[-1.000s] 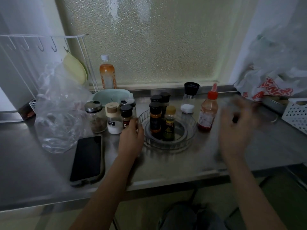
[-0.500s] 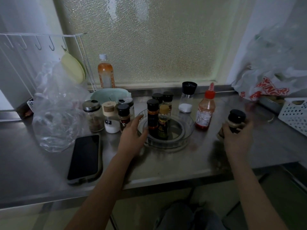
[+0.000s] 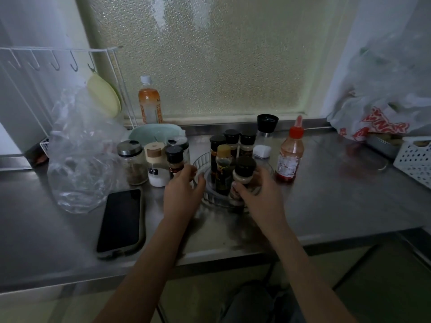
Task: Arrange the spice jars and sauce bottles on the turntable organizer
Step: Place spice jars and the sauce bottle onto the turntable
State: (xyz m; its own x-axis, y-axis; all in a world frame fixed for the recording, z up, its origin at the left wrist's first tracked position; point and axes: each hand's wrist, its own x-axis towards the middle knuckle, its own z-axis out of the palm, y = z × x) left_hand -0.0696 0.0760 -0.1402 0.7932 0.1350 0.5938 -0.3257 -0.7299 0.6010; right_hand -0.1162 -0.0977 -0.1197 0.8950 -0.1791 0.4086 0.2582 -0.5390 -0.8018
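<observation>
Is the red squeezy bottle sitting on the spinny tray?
No, the red sauce bottle stands on the steel counter, to the right of the turntable and outside its rim.

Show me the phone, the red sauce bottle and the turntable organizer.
phone (image 3: 120, 221): head view, middle of its dark screen.
red sauce bottle (image 3: 290, 157): head view, on its label.
turntable organizer (image 3: 201, 160): head view, clear left rim.

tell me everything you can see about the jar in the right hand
The jar is a small spice jar with a rounded black cap above a pale, cream-coloured neck band; its body looks clear, with a label too blurred to read. It stands about upright at the near right edge of the clear turntable organizer, beside a yellow-capped bottle. The right hand wraps its lower body. Whether its base rests on the organizer is hidden.
</observation>
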